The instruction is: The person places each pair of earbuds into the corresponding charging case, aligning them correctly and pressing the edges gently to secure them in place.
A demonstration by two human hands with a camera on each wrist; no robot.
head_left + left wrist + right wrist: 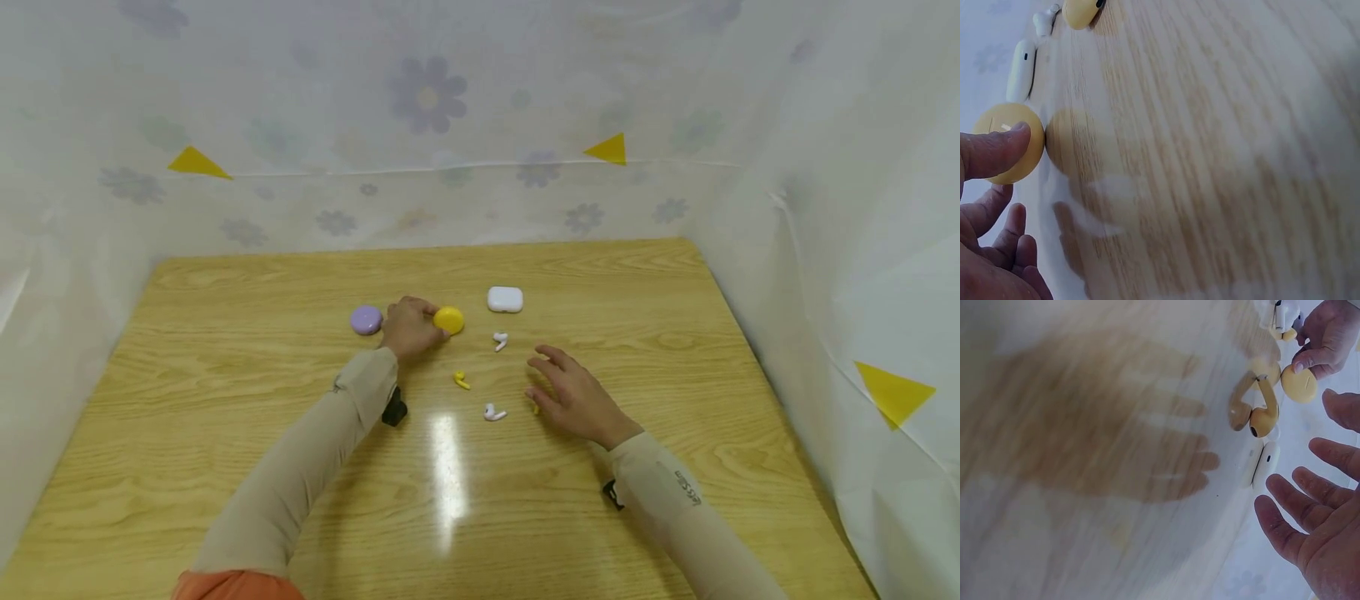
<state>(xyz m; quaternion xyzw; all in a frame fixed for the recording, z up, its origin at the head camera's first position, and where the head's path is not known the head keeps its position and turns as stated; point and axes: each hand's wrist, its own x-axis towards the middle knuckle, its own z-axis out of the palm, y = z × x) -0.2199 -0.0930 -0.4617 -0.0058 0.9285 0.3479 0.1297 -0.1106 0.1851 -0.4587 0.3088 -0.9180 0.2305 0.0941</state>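
Note:
My left hand [412, 327] pinches a yellow round case [449, 320] between thumb and fingers, near the table's middle. In the left wrist view the thumb lies across the face of this case [1029, 153], which stands on edge just over the wood. My right hand [577, 400] is held over the table with fingers spread and nothing in them. Under its thumb side a yellow earbud [536, 409] is mostly hidden; the right wrist view shows that earbud [1264, 414] whole. Between the hands lie another yellow earbud [461, 380] and two white earbuds [500, 341].
A white earbud case [506, 299] lies toward the back, right of the yellow one. Just left of my left hand sits a purple round case [366, 320]. Flower-patterned sheeting [427, 96] walls the wooden table [225, 375] at the back and sides.

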